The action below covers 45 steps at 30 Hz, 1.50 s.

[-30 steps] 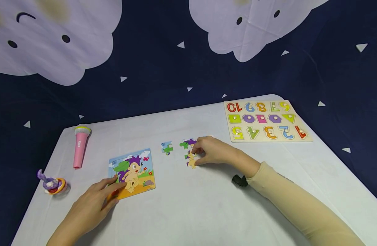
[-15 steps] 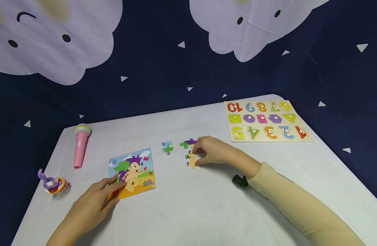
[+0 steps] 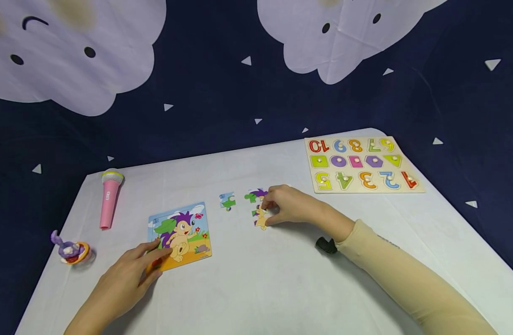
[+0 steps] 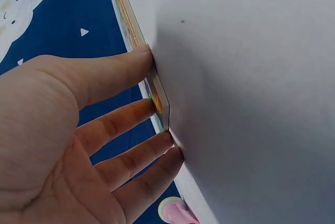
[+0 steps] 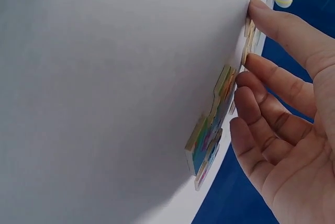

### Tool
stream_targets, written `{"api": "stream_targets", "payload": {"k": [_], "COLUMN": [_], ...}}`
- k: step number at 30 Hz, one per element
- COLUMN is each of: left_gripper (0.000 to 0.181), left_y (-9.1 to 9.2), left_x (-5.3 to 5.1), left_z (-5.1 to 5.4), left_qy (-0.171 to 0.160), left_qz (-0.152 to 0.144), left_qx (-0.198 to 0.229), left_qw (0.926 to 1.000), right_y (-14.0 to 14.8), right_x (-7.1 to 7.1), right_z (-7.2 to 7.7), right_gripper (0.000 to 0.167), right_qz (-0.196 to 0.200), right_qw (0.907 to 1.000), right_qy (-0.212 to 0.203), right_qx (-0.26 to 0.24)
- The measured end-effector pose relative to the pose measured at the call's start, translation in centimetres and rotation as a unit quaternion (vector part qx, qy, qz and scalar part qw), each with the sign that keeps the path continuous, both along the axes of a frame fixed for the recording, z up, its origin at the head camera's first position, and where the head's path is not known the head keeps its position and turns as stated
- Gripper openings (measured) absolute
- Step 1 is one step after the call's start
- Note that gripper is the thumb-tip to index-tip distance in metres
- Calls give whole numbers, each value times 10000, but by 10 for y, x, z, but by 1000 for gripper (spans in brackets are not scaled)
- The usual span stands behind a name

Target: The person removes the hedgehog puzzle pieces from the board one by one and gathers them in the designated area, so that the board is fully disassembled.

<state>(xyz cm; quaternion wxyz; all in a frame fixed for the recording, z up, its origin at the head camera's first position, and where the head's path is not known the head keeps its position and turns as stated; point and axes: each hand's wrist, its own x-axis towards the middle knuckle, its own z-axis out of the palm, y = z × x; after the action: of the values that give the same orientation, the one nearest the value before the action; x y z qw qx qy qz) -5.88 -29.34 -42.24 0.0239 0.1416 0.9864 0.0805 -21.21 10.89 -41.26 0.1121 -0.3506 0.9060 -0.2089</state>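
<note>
A hedgehog puzzle lies flat in the head view, left of the middle. My left hand rests on its near left corner, index finger on the picture and thumb at the near edge. In the left wrist view the fingers of the left hand are fairly straight against the puzzle edge. My right hand pinches a tan and purple puzzle piece between thumb and index finger, low at the table. Another purple and green piece lies just beyond it. Several pieces lie below the right hand's other fingers.
A separate blue and green puzzle piece lies between the hands. At the back right is a wooden number board. A pink toy microphone and a small purple toy cup stand at the left. A dark cloth backdrop hangs behind.
</note>
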Motion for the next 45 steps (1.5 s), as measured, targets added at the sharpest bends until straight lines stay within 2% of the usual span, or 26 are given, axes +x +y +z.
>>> {"api": "stream_targets", "payload": {"k": [11,16,19,26,30,37,45], "left_gripper": [45,45,46,52,55,56,57], "left_y": [3,3,0,-4,-5,-6,-6], "left_x": [2,5,7,9,8,10,9], "left_z": [2,2,1,0,-1,-2,-2], "left_qy": [-39,-181,-374,-1026,-1202,-1154,-1141], "left_qz": [234,376,484,652,712,607,515], "left_qx": [78,57,45,-9,8,-42,-180], "left_qw": [9997,9991,9981,9926,9902,9915,9920], "right_y": [-5,-17,-28,-64,-90,-139,-180], "right_x": [1,2,3,8,13,18,16], "right_z": [11,16,17,18,19,16,17], "right_gripper": [36,36,33,30,33,35,38], "right_qz": [-23,33,126,325,439,846,1088], "right_qw": [10000,9999,9997,9988,9983,9963,9938], "right_qy": [-25,-11,26,-67,-198,-124,-241], "right_qx": [-16,-123,-201,-373,-323,-105,58]}}
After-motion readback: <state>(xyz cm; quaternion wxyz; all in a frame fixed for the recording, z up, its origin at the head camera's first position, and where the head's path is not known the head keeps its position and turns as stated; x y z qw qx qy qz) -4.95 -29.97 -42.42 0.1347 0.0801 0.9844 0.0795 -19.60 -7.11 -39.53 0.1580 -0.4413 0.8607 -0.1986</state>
